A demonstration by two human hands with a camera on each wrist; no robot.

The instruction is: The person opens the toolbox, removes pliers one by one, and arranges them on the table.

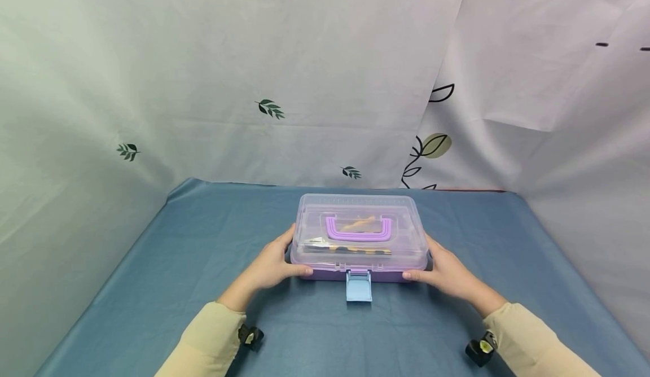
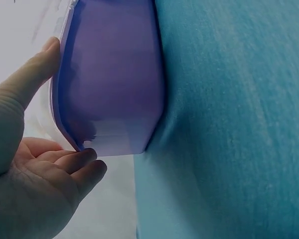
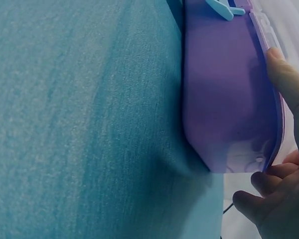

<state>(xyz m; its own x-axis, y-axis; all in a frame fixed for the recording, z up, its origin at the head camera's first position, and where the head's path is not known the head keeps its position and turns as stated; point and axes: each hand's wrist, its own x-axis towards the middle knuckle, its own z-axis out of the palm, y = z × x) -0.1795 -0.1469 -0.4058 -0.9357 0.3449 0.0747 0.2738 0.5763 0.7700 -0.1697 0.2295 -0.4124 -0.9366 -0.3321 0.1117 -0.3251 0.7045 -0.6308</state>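
A storage box [image 1: 406, 203] with a clear lid and purple base [image 2: 109, 74] sits on the blue cloth near the middle of the head view. Its lid is down. The purple handle [image 1: 358, 237] lies folded flat, while the light blue latch [image 1: 359, 289] sticks out unfastened at the front. Through the lid, tan and dark-patterned contents show faintly. My left hand [image 1: 274, 263] grips the left end, thumb on the front near the rim and fingers along the side. At the opposite end, my right hand [image 1: 448, 272] holds the box the same way.
Blue cloth [image 1: 203, 241] covers the table around the box. Pale fabric walls [image 1: 325, 55] with leaf prints rise behind it and on both sides. Small black devices [image 1: 251, 337] are strapped at both wrists, over cream sleeves [image 1: 208, 337].
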